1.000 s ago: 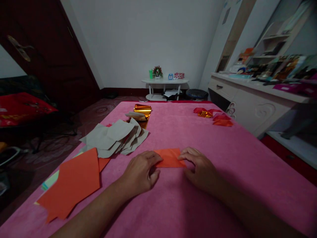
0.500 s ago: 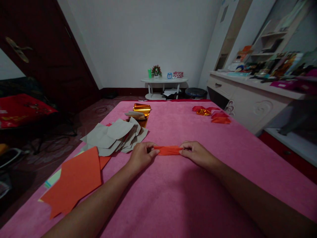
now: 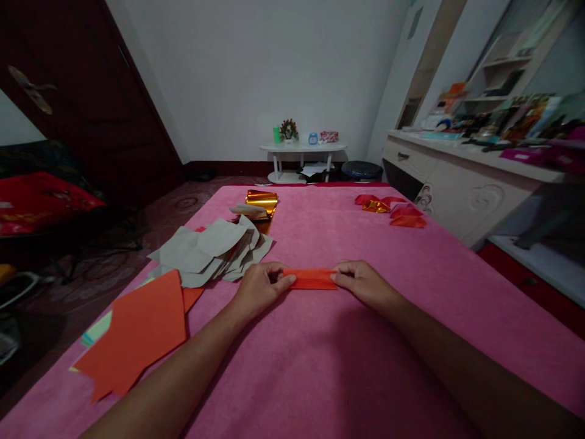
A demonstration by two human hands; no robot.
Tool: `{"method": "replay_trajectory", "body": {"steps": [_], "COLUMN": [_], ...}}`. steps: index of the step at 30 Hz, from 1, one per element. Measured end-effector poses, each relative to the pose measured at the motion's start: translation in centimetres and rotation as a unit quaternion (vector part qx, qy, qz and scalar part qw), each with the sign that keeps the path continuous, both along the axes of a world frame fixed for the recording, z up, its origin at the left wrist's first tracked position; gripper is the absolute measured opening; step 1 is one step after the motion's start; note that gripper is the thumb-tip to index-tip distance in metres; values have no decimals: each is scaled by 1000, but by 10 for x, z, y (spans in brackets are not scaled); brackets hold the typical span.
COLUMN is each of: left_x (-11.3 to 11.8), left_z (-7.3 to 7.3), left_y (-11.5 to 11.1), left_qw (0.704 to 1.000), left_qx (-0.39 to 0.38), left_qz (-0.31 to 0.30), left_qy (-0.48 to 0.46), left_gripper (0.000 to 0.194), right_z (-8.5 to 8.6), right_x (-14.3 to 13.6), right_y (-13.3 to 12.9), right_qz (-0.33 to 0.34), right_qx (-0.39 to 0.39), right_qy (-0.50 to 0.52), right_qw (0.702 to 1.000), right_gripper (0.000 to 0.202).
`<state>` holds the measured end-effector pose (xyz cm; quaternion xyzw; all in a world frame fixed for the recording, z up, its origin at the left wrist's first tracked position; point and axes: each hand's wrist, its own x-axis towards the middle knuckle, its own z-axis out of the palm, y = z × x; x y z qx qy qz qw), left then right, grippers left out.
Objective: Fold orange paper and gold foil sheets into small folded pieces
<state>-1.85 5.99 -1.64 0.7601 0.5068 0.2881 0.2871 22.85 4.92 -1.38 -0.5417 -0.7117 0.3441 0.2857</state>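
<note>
A narrow folded strip of orange paper (image 3: 313,279) stretches between my two hands, just above or on the pink cloth (image 3: 292,360); I cannot tell which. My left hand (image 3: 264,285) is closed, pinching the strip's left end between thumb and fingers. At the right end, my right hand (image 3: 359,279) pinches the paper the same way. Beside my left forearm lie larger sheets of orange paper (image 3: 141,329). A fanned pile of grey paper pieces (image 3: 210,250) is spread just beyond my left hand.
Shiny gold foil (image 3: 262,200) lies behind the grey pile. Folded red, gold and orange pieces (image 3: 406,216) rest at the far right of the cloth. A pale dresser (image 3: 461,167) stands to the right, a small white table (image 3: 301,147) by the wall, a dark door (image 3: 91,91) at left.
The strip looks flatter and a little wider, with a straight lower edge and its right corner showing below my right thumb. Both hands have stayed nearly in place.
</note>
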Motion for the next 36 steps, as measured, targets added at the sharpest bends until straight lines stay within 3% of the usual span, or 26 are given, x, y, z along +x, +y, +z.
{"method": "replay_trajectory", "body": {"steps": [3,7,13,18,26,32,36], "left_x": [0,0,0,-5,-7,1,1], "left_z": [-5,-4,4,12,9,6,4], "left_y": [0,-3,-4,-14,-20,-14,-7], "left_qw": [1000,1000,997,989,983,980,992], "left_qx": [2,-3,37,98,150,161,106], "left_qz": [1,-5,-54,-92,-96,-104,-71], "left_qy": [-9,-20,30,65,51,49,-8], "left_gripper": [24,31,43,31,63,29,20], "right_z": [0,-1,1,7,0,0,-1], "right_x": [-1,-4,-1,2,-4,-5,-8], "right_y": [-2,-6,-8,-15,-19,-17,-16], "right_qz": [-1,2,25,69,44,41,10], "right_qx": [3,18,28,38,143,152,152], "right_qy": [1,-17,-13,-13,-96,-87,-64], "right_qw": [1000,1000,999,997,984,984,986], "right_gripper": [21,7,26,33,19,18,16]}}
